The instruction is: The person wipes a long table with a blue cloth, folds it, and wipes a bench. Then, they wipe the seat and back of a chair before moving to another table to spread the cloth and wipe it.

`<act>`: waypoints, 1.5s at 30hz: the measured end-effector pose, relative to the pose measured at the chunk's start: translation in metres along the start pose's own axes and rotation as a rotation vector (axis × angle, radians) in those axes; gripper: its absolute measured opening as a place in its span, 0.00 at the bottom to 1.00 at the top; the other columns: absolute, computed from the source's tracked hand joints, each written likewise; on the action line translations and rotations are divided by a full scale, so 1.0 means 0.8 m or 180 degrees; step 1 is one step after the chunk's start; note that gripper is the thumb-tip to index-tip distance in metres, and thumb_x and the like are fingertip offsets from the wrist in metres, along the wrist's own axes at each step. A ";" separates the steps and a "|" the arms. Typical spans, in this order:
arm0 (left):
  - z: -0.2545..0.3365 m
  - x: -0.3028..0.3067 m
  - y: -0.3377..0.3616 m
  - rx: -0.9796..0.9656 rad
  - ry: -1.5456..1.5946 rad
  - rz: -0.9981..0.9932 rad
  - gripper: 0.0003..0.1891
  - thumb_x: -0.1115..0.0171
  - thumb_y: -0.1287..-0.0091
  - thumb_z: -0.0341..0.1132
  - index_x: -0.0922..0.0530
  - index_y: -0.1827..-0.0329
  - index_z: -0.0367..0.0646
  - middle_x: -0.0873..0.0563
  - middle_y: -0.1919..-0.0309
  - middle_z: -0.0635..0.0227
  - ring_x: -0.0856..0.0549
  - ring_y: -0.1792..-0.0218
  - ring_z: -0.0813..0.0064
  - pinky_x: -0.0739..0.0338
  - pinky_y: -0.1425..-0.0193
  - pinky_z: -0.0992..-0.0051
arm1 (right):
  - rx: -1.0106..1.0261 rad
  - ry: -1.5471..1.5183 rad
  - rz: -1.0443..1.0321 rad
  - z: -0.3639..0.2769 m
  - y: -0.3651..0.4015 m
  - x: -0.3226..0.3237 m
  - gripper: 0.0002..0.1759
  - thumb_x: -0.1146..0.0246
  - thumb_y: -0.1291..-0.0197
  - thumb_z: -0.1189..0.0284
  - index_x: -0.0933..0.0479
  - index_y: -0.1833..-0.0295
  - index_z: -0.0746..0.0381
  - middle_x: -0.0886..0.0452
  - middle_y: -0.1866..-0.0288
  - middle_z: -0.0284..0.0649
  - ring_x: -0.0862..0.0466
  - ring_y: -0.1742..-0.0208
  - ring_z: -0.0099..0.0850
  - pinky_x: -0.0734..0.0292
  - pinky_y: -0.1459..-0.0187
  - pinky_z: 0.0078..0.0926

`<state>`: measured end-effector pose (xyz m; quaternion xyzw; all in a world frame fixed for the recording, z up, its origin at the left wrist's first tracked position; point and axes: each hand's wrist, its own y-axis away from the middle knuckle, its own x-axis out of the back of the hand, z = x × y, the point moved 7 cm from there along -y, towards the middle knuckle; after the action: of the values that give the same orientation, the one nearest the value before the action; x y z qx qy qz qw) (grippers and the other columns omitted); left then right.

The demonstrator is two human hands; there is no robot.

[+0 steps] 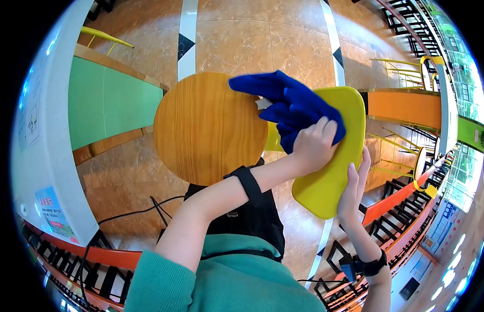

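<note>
A chair with a round wooden seat (208, 127) and a yellow backrest (325, 184) stands in front of me. My left hand (315, 144) is closed around a bunched blue cloth (283, 101) and presses it against the backrest. One loose end of the cloth hangs over the seat's edge, and a small pale tag shows beneath it. At the backrest's right edge, my right hand (352, 187) holds on, thumb on the near face; its other fingers are partly hidden. Dark bands circle both my forearms.
A green bench-like surface (114, 101) and a white tabletop (49, 130) lie to the left. Orange surfaces (403, 110) and more yellow-framed chairs (421, 166) stand to the right. A black cable (133, 212) crosses the tiled floor (242, 39).
</note>
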<state>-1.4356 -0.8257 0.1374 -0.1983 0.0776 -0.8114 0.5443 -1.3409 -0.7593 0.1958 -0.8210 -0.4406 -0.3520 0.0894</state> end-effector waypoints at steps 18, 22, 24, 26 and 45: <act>-0.055 -0.015 -0.009 0.0118 -0.0929 0.0108 0.09 0.40 0.46 0.32 0.31 0.68 0.40 0.23 0.71 0.60 0.20 0.77 0.60 0.24 0.77 0.66 | -0.0079 0.0116 0.0037 -0.006 0.000 0.000 0.34 0.56 0.36 0.56 0.49 0.31 0.67 0.40 0.33 0.52 0.38 0.33 0.40 0.47 0.34 0.33; -0.082 -0.025 0.045 0.0254 -0.0712 -0.0332 0.10 0.39 0.47 0.32 0.31 0.68 0.40 0.24 0.73 0.60 0.20 0.76 0.59 0.24 0.76 0.66 | 0.0054 0.0454 0.0059 -0.001 -0.002 0.003 0.34 0.56 0.36 0.58 0.49 0.31 0.67 0.41 0.33 0.51 0.39 0.33 0.40 0.47 0.34 0.32; -0.040 -0.019 0.057 0.0179 -0.0443 -0.0501 0.10 0.38 0.48 0.32 0.31 0.69 0.40 0.24 0.74 0.60 0.20 0.75 0.59 0.24 0.75 0.66 | 0.0081 0.0358 0.0155 0.003 -0.008 0.005 0.33 0.56 0.36 0.59 0.49 0.31 0.67 0.40 0.33 0.50 0.39 0.33 0.39 0.48 0.34 0.32; -0.002 -0.012 0.046 -0.0044 -0.0056 -0.0503 0.10 0.38 0.48 0.32 0.31 0.69 0.40 0.24 0.75 0.59 0.20 0.76 0.59 0.24 0.75 0.65 | -0.0114 0.0219 0.0148 0.010 0.005 0.006 0.33 0.56 0.36 0.60 0.49 0.31 0.67 0.40 0.33 0.50 0.39 0.33 0.39 0.48 0.34 0.32; -0.025 -0.017 0.001 0.0120 -0.0341 -0.0359 0.12 0.39 0.46 0.36 0.29 0.66 0.38 0.21 0.74 0.56 0.17 0.76 0.58 0.23 0.75 0.64 | -0.0165 0.0402 0.0111 -0.002 0.002 0.005 0.33 0.56 0.36 0.58 0.49 0.31 0.66 0.38 0.34 0.52 0.37 0.33 0.41 0.45 0.35 0.34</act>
<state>-1.4390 -0.8155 0.1156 -0.2352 0.0218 -0.8303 0.5047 -1.3393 -0.7584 0.1997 -0.8067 -0.4104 -0.4128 0.1018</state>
